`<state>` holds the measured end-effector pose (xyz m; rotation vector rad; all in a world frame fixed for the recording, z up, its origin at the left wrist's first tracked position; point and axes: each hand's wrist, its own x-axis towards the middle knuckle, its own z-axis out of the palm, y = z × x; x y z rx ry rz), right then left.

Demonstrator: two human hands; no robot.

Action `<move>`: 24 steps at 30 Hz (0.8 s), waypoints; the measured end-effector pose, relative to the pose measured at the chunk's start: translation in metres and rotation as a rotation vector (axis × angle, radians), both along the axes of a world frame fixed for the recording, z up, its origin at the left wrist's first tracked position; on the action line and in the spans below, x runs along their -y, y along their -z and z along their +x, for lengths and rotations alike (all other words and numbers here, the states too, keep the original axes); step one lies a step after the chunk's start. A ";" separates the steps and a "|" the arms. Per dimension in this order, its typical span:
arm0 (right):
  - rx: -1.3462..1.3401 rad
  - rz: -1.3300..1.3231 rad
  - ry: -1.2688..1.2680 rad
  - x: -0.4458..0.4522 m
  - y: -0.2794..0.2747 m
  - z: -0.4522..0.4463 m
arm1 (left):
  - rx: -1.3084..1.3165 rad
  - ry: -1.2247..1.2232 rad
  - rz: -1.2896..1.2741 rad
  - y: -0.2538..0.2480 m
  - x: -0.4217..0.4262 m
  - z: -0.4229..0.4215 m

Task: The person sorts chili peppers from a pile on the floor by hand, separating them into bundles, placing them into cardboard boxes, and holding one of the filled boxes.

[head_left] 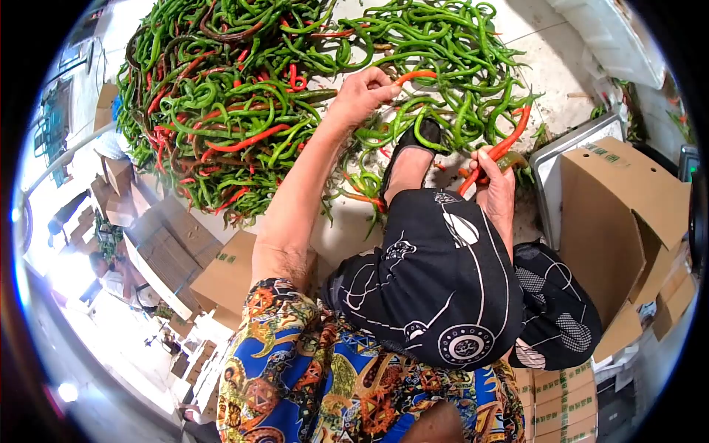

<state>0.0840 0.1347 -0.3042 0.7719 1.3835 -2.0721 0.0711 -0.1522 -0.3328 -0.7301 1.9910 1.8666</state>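
Note:
My left hand (364, 94) is closed in a pinch on the end of an orange-red chili pepper (418, 76), above the green peppers. My right hand (495, 184), beside my knee, has its fingers wrapped round long red chili peppers (511, 142); a duller, brownish-green pepper shows next to them. A large heap of mostly green chili peppers (221, 103), mixed with red and dark ones, lies to the left. A looser spread of green chili peppers (443, 44) covers the floor in front of me, reaching my black shoe (436, 133).
To the right stand an open cardboard box (602, 221) and a white-edged tray (550, 166). A white foam box (617, 37) is at the upper right. Cardboard boxes (229, 277) stand at my left. Farther left, a person (122, 284) is visible in the background.

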 end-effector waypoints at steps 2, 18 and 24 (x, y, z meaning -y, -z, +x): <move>-0.024 -0.004 -0.021 0.004 0.001 0.000 | -0.098 0.041 -0.367 0.016 -0.002 0.013; 0.050 -0.026 0.093 -0.002 -0.002 -0.004 | -0.313 -0.142 -0.895 0.070 -0.037 0.012; 0.079 -0.094 0.046 0.004 -0.012 -0.005 | -0.120 0.009 -0.671 0.094 -0.032 0.000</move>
